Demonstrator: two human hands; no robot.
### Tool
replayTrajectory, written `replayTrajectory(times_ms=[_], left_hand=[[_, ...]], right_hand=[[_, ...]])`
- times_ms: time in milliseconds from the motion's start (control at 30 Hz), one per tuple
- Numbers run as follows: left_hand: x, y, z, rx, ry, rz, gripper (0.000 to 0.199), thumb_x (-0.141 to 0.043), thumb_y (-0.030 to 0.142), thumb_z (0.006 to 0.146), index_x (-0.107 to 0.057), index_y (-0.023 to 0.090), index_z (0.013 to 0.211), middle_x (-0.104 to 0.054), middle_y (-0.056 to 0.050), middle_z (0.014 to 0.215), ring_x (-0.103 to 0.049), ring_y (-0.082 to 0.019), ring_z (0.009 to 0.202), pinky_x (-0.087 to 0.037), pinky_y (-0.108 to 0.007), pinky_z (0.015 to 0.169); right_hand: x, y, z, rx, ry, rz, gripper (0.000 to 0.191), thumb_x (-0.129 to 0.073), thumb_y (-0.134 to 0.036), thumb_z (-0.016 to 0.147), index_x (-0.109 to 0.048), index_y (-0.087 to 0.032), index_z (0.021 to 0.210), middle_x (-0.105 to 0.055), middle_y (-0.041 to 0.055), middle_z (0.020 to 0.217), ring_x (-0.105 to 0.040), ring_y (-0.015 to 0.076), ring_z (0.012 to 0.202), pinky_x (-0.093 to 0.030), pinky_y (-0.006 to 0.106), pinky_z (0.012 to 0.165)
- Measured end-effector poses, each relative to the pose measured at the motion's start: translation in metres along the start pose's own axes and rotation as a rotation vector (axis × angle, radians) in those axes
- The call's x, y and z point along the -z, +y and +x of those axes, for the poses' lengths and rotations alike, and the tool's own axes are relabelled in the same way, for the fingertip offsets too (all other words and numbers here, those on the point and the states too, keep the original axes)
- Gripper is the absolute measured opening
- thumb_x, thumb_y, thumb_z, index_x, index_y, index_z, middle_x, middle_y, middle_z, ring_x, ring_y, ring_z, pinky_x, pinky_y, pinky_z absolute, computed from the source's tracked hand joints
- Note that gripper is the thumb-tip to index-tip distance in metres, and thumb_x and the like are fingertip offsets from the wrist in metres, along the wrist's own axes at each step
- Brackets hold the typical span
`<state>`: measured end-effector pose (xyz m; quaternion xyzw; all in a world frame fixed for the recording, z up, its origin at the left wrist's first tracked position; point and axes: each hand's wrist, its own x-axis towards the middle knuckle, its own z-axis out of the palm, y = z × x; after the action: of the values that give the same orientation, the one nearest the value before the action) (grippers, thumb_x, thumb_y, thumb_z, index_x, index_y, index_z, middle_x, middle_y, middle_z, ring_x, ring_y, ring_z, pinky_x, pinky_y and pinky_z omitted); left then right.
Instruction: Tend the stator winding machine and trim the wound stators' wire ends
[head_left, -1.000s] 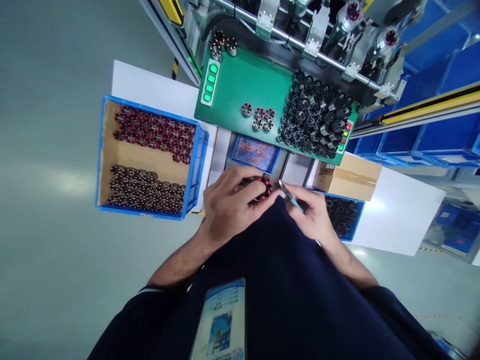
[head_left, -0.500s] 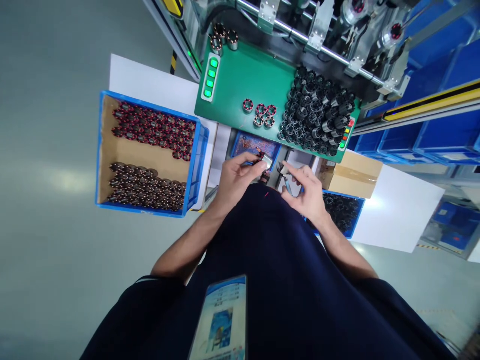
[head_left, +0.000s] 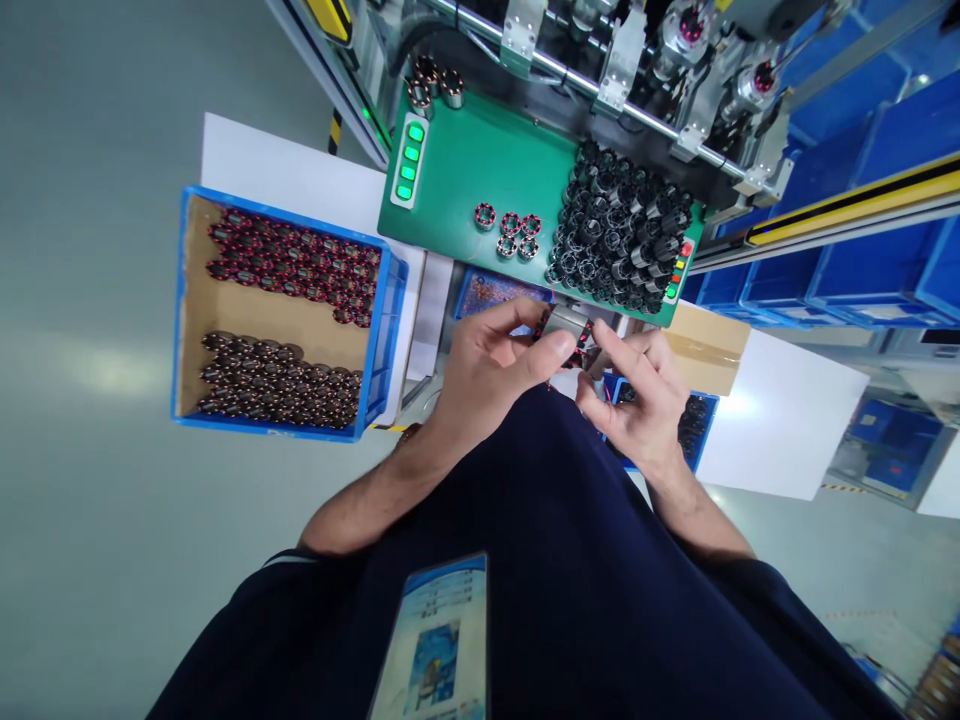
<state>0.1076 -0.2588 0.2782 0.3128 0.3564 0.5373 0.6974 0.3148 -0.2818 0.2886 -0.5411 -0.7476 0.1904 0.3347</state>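
Note:
In my left hand [head_left: 487, 365] is a wound motor stator [head_left: 568, 321] with a silver outer ring and red and dark windings at its ends. My left fingers and thumb close around it, close to my body. Thin red wire hangs below it. My right hand [head_left: 637, 395] is closed around small blue-handled nippers [head_left: 598, 388], mostly covered by the fingers. The right index fingertip reaches the stator's right end; whether it touches is unclear. The nippers' jaws are hidden or blurred.
Ahead is a green work plate [head_left: 465, 150] carrying several finished-looking stators [head_left: 510, 225] and a pile of black-insulated cores [head_left: 615, 230]. A blue crate [head_left: 176, 320] of stators stands left. A small blue tray [head_left: 495, 293] holds wire scraps. A cardboard box [head_left: 705, 345] sits right.
Both hands have come up closer to the camera and to the right. The stator and the right hand with the nippers are now close together; before, a gap separated them.

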Motion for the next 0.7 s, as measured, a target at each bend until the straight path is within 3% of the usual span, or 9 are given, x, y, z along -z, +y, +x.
replayTrajectory(times_ms=[300, 433, 567, 633, 700], left_hand=[[-0.001, 0.0, -0.005, 0.044, 0.047, -0.093, 0.036, -0.099, 0.055, 0.095, -0.082, 0.024, 0.102, -0.082, 0.003, 0.089, -0.077, -0.014, 0.073, -0.068, -0.027, 0.073], [0.018, -0.026, 0.001, 0.059, 0.106, -0.038, 0.045, -0.099, 0.062, 0.093, -0.08, 0.023, 0.102, -0.082, 0.001, 0.095, -0.08, -0.014, 0.081, -0.07, -0.025, 0.078], [0.06, -0.084, 0.018, 0.13, 0.34, 0.076, 0.067, -0.099, 0.081, 0.08, -0.07, 0.022, 0.094, -0.079, -0.001, 0.097, -0.086, -0.02, 0.091, -0.073, -0.031, 0.088], [0.097, -0.108, 0.021, 0.191, 0.533, 0.208, 0.069, -0.089, 0.087, 0.086, -0.064, 0.022, 0.09, -0.078, -0.003, 0.092, -0.088, -0.023, 0.093, -0.073, -0.035, 0.089], [0.142, -0.117, 0.016, 0.198, 0.677, 0.339, 0.061, -0.079, 0.08, 0.098, -0.062, 0.022, 0.092, -0.077, -0.003, 0.089, -0.087, -0.022, 0.095, -0.071, -0.034, 0.09]], right_hand=[[-0.004, 0.008, -0.003, 0.069, -0.047, 0.058, 0.065, -0.078, -0.028, 0.109, -0.067, -0.044, 0.171, -0.064, 0.0015, 0.097, -0.065, 0.0201, 0.085, -0.065, 0.039, 0.084], [-0.02, 0.033, -0.005, 0.049, -0.141, 0.122, 0.063, -0.078, -0.027, 0.108, -0.07, -0.042, 0.168, -0.062, 0.0012, 0.096, -0.063, 0.0199, 0.086, -0.062, 0.037, 0.082], [-0.071, 0.077, -0.007, -0.161, -0.354, 0.238, 0.058, -0.075, -0.033, 0.102, -0.079, -0.025, 0.159, -0.073, 0.0042, 0.098, -0.066, 0.0209, 0.086, -0.061, 0.038, 0.083], [-0.101, 0.094, -0.007, -0.332, -0.448, 0.25, 0.062, -0.073, -0.036, 0.095, -0.082, -0.017, 0.153, -0.081, 0.0091, 0.109, -0.07, 0.0225, 0.088, -0.062, 0.039, 0.086], [-0.123, 0.105, -0.007, -0.457, -0.523, 0.209, 0.067, -0.073, -0.04, 0.089, -0.083, -0.012, 0.15, -0.084, 0.0113, 0.112, -0.07, 0.0223, 0.084, -0.062, 0.039, 0.085]])
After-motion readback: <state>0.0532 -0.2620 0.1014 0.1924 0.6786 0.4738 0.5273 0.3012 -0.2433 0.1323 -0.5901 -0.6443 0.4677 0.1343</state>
